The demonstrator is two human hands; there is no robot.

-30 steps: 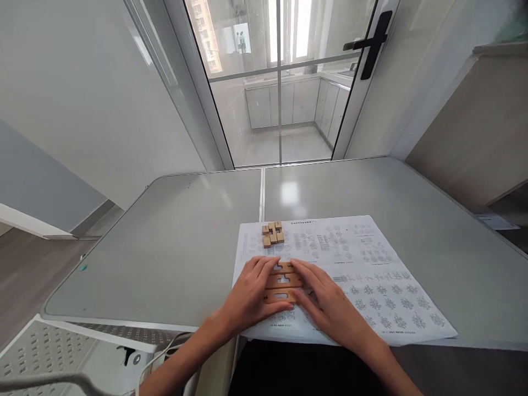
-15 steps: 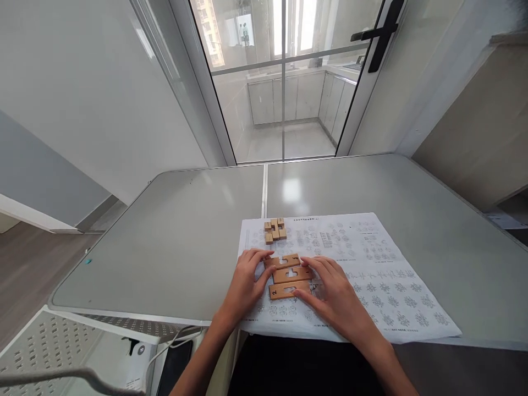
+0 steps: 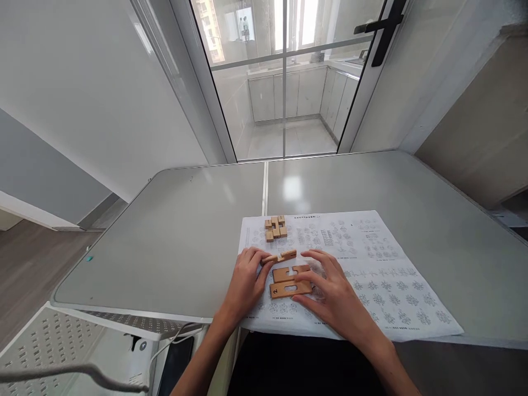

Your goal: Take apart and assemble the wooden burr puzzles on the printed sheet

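Three flat wooden puzzle bars lie on a printed instruction sheet (image 3: pixel 371 275) near the table's front edge. My left hand (image 3: pixel 246 283) pinches the left end of the farthest bar (image 3: pixel 282 256), which is tilted up off the others. The middle bar (image 3: pixel 292 271) and the nearest bar (image 3: pixel 290 289), marked with a 2, lie side by side. My right hand (image 3: pixel 330 289) rests on the sheet with its fingers curled against the right ends of those two bars. A small assembled wooden block cluster (image 3: pixel 275 228) sits farther back on the sheet.
The grey folding table (image 3: pixel 173 242) has a seam down its middle. A glass door (image 3: pixel 284 77) stands behind it. A white perforated rack (image 3: pixel 53 352) and a cable are at the lower left, below the table edge.
My left hand has drawn back to the left end of the farthest bar and lifted it away from the other two. My right hand has slid slightly right, uncovering the bars.
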